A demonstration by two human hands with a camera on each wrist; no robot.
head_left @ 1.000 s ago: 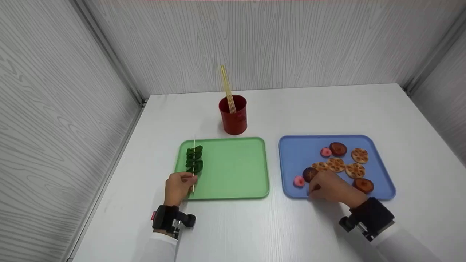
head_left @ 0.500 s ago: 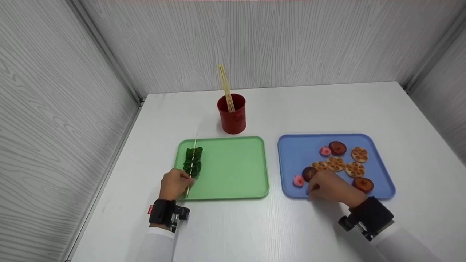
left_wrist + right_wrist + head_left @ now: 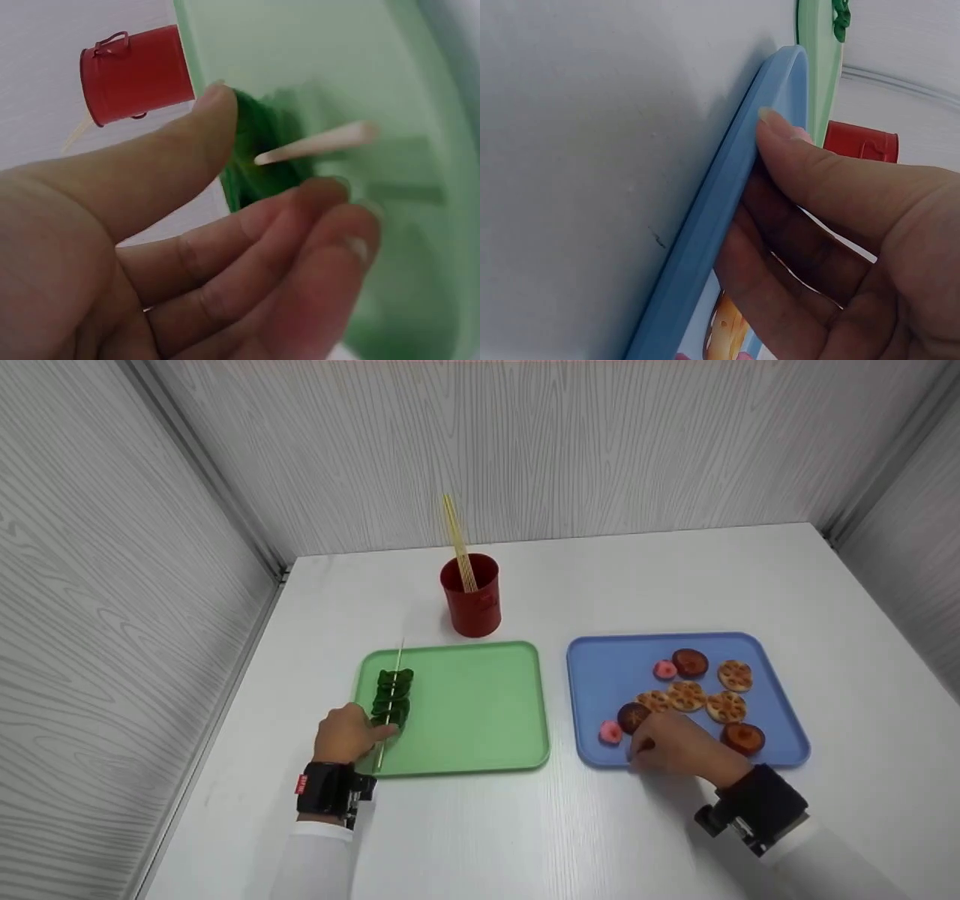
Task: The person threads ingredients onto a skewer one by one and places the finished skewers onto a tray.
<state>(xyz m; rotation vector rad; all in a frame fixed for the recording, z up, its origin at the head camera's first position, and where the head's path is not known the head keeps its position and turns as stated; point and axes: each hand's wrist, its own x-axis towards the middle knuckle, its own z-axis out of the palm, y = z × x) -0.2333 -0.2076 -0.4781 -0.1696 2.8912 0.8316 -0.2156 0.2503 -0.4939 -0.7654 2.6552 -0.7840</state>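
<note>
Several folded dark green leaf pieces (image 3: 392,697) are threaded on a thin wooden skewer (image 3: 380,756), which lies aslant along the left side of the green tray (image 3: 472,712). My left hand (image 3: 343,735) is at the skewer's near end. Its thumb (image 3: 180,146) and fingers stand apart in the left wrist view, with the skewer's blunt end showing in the gap and the thumb tip at the leaves. My right hand (image 3: 671,744) rests loosely curled at the front rim of the blue tray (image 3: 697,240), thumb tip on the rim, holding nothing visible.
On the blue tray lie several lotus root slices (image 3: 686,696), brown mushroom-like pieces (image 3: 690,662) and two small pink pieces (image 3: 610,732). Behind the green tray stands a red bucket (image 3: 474,611) with thin skewers (image 3: 459,544) leaning in it. Wood-grain panels (image 3: 525,450) enclose the white table.
The left hand's pinch on the skewer has loosened, and the hand has shifted left. The skewer's near end has swung left, so it now lies aslant. The right hand keeps its place.
</note>
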